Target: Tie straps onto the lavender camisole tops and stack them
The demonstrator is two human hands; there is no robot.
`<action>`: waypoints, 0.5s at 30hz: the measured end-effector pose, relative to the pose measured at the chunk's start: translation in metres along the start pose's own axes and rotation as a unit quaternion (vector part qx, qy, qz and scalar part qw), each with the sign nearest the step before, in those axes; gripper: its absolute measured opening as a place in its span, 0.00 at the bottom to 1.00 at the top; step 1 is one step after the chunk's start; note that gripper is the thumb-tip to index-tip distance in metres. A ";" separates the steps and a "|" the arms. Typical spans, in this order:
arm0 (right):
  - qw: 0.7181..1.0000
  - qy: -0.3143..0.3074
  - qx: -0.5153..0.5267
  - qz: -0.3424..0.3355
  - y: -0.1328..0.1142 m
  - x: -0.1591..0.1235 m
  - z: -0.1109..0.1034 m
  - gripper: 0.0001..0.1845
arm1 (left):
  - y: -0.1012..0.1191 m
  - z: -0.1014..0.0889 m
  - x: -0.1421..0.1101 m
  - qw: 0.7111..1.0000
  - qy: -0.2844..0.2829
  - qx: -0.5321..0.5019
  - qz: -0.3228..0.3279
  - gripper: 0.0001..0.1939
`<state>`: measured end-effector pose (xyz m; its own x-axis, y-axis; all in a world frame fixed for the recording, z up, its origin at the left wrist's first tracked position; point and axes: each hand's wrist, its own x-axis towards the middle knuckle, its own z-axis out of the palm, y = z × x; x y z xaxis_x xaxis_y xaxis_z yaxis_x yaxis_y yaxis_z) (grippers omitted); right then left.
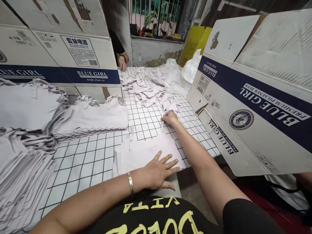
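A pale camisole-style garment with thin straps lies flat on the grid-patterned table in front of me. My left hand rests on it with the fingers spread. My right hand pinches one of its straps beyond the top edge, pulled away from me. The other strap lies loose on the grid. Just past my right hand sits a heap of small pale cloth pieces.
Stacks of similar garments stand on the left, before a cardboard box. Another carton walls off the right side. Clear plastic lies at the back. Another person's hand touches the table's far left edge.
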<state>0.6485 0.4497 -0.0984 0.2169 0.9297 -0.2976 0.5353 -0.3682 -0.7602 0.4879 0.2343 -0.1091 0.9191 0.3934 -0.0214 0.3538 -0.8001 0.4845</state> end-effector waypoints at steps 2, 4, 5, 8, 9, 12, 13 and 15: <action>0.998 -0.022 0.060 0.006 -0.004 0.005 0.001 0.12 | -0.002 0.005 0.005 1.000 -0.018 -0.017 -0.001 0.39; 0.990 -0.058 0.131 0.010 -0.012 0.012 -0.006 0.10 | -0.001 0.005 0.002 0.999 -0.026 -0.037 -0.001 0.40; 0.983 -0.079 0.167 0.010 -0.016 0.015 -0.012 0.09 | -0.001 0.004 0.001 0.998 -0.030 -0.048 -0.003 0.40; 0.955 -0.131 0.266 -0.002 -0.033 0.020 -0.031 0.09 | 0.003 -0.003 -0.001 0.995 -0.047 -0.084 -0.010 0.41; 0.945 -0.141 0.296 -0.011 -0.039 0.018 -0.037 0.09 | 0.004 -0.006 0.000 0.993 -0.050 -0.105 -0.012 0.41; 0.917 -0.156 0.365 -0.043 -0.048 -0.007 -0.054 0.09 | 0.003 -0.020 0.010 0.959 0.004 -0.275 -0.066 0.38; 0.906 -0.167 0.385 -0.060 -0.046 -0.022 -0.059 0.08 | 0.001 -0.025 0.014 0.917 0.044 -0.382 -0.103 0.38; 0.882 -0.204 0.412 -0.108 -0.035 -0.060 -0.065 0.07 | -0.007 -0.038 0.022 0.757 0.121 -0.622 -0.162 0.38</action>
<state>0.6696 0.4060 -0.0168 -0.2183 0.9643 -0.1502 -0.2831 -0.2098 -0.9358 0.4994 0.2659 -0.0794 0.7066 0.6700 -0.2275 -0.0211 0.3413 0.9397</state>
